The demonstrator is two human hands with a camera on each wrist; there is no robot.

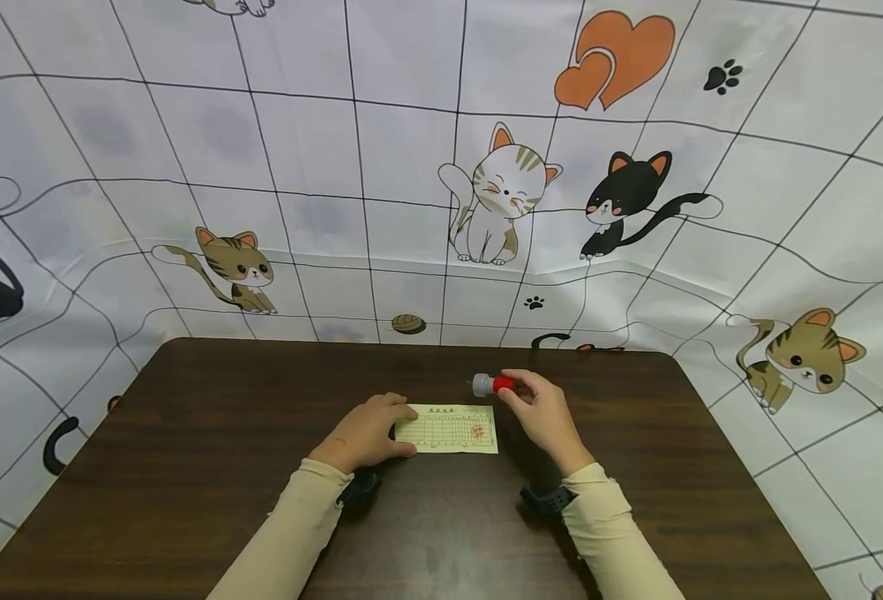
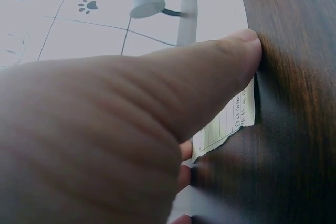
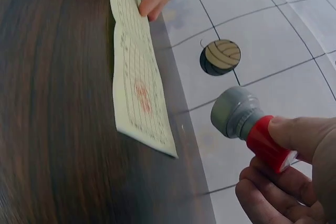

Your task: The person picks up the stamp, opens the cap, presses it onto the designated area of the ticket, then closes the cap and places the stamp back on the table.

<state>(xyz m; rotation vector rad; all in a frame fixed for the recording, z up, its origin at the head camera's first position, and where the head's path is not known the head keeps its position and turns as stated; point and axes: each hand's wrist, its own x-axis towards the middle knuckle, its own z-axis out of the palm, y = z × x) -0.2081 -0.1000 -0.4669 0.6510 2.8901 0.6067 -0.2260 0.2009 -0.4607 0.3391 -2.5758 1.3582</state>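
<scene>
A pale yellow printed slip (image 1: 449, 437) lies on the table, with a table of lines and a red seal mark towards its right end. My left hand (image 1: 366, 433) rests on its left end, fingers at the upper corner and thumb (image 2: 226, 64) at the lower one. That end has a ragged edge in the left wrist view. Between thumb and fingers, my right hand (image 1: 545, 417) holds a small round stamp (image 3: 236, 113) by its red part. Its grey end points left, and it is held above the table, beyond the slip's upper right corner.
The dark brown wooden table (image 1: 187, 483) stretches to either side of both arms. Behind it and at its sides hangs a white cloth (image 1: 299, 150) with grid lines and cartoon cats. Each wrist wears a dark band (image 1: 548, 500) below a cream sleeve (image 1: 621, 533).
</scene>
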